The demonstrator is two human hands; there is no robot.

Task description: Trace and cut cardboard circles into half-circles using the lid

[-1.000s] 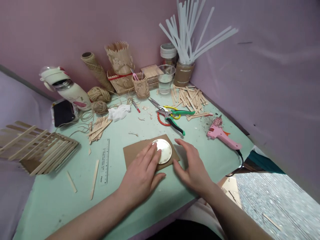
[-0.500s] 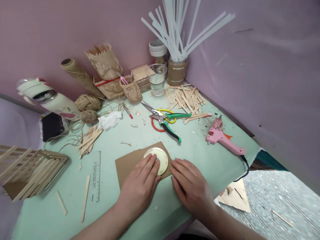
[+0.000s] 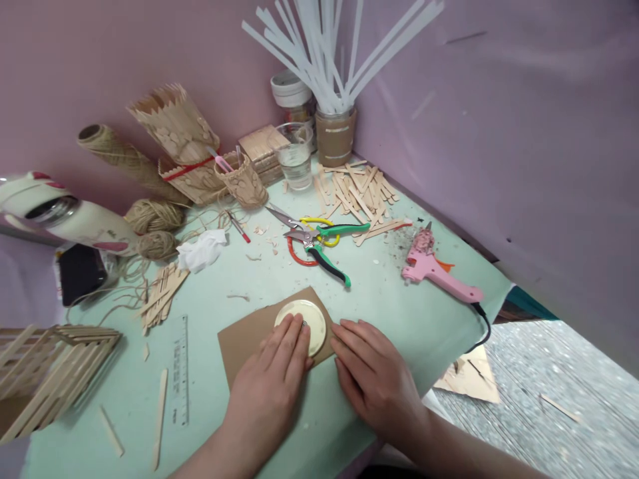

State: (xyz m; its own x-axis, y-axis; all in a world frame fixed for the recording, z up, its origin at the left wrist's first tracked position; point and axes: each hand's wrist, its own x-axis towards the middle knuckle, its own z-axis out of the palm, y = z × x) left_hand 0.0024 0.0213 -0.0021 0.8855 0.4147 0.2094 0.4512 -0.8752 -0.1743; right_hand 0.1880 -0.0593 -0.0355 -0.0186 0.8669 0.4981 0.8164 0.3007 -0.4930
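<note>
My left hand (image 3: 275,372) lies over a round cream lid (image 3: 315,338), its outstretched fingers pressing on the top. The lid rests on a piece of brown cardboard (image 3: 239,339), partly hidden by that hand. At the cardboard's right edge is my right hand (image 3: 378,372), palm down with fingers extended, fingertips against or just beside the edge. Neither hand is wrapped around anything. Beyond the cardboard lie pruning shears (image 3: 332,266) with green and black handles, on top of scissors (image 3: 294,256) with red and yellow handles.
A pink glue gun (image 3: 442,279) lies to the right. Wooden sticks (image 3: 359,193) are heaped behind, near a cup of water (image 3: 295,163). Leftward are a clear ruler (image 3: 184,372), twine balls (image 3: 154,216), a bottle (image 3: 94,223) and a stick basket (image 3: 60,379).
The view has shifted, so most of the tabletop sits farther left in the picture. Both hands, the lid and the cardboard keep nearly the same arrangement.
</note>
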